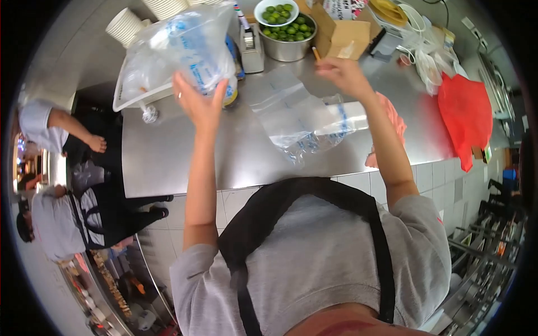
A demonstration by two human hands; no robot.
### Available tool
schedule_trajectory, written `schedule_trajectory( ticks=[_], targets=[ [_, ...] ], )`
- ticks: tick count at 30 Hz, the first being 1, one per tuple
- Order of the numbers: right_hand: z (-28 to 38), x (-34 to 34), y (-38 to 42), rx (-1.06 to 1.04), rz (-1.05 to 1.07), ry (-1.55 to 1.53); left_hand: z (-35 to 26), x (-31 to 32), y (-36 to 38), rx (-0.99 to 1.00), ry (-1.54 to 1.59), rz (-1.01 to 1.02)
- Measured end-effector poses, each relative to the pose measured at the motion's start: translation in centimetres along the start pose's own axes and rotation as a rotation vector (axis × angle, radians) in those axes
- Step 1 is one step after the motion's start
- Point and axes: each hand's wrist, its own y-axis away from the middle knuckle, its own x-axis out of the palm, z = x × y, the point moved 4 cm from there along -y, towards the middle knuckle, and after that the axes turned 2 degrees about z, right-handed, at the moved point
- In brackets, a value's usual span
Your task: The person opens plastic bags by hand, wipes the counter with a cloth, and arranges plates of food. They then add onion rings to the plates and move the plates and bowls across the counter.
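My left hand (pixel 199 103) is raised with its fingers and thumb spread, in front of a clear plastic bag with blue print (pixel 193 45). Over the steel table, my right hand (pixel 343 75) has its fingers closed. A small orange stick-like thing (pixel 316 54) shows at its fingertips; whether it is pinched there is unclear. Between and below the hands, a clear plastic sheet (pixel 280 103) lies flat, with a roll of clear printed plastic (pixel 342 117) at its right. A pink cloth (pixel 390 115) lies partly behind my right forearm.
Behind are stacked white cups (pixel 124 27), a white tray (pixel 120 92), a metal pot of green limes (pixel 287 49), a bowl of limes (pixel 276 12) and a cardboard box (pixel 344 39). A red bag (pixel 465 112) hangs over the right edge. Other people (pixel 53 224) are at left.
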Motion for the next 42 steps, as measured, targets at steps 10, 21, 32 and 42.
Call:
schedule_trajectory(
  ticks=[10,21,32,42],
  targets=[
    [-12.9,-5.5,19.1,0.768,-0.141,0.522,-4.1,7.9,9.9,0.59,-0.173,0.818],
    [-0.4,-3.1,9.5,0.324,-0.336,-0.084,-6.6,5.8,1.9,-0.415,0.937,1.039],
    [4.7,5.7,3.7,0.153,0.223,-1.678,-6.2,-1.1,1.5,-0.502,1.587,0.604],
    [5.2,2.0,1.5,0.225,0.049,-1.232,-4.7,-4.4,4.9,-0.159,0.356,-0.079]
  ],
)
